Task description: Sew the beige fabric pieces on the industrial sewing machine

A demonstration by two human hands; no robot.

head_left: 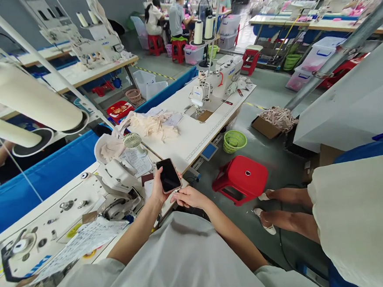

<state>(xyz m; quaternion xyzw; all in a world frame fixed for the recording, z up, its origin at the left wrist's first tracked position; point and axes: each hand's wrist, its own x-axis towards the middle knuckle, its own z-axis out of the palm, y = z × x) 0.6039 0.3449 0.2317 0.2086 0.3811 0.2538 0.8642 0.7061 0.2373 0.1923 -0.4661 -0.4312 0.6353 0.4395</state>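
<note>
My left hand (pixel 158 188) is wrapped round a smartphone (pixel 169 176) with a dark screen, tilted toward me above the table edge. Just below the phone's lower corner, my right hand (pixel 190 197) has its fingers bent in a pinch. Something small and pale shows at those fingertips, too small to make out. Behind the phone, a small desk fan (pixel 133 141) stands by a printed sheet (pixel 137 161). A pile of cream fabric pieces (pixel 154 125) lies farther along the white sewing table (pixel 184 137).
A sewing machine (pixel 203 92) stands at the table's far end, another machine (pixel 115 179) close on my left. On the floor are a red stool (pixel 243 177), a green basket (pixel 234 141) and a box of fabric strips (pixel 269 125). A person's legs (pixel 291 219) are at right.
</note>
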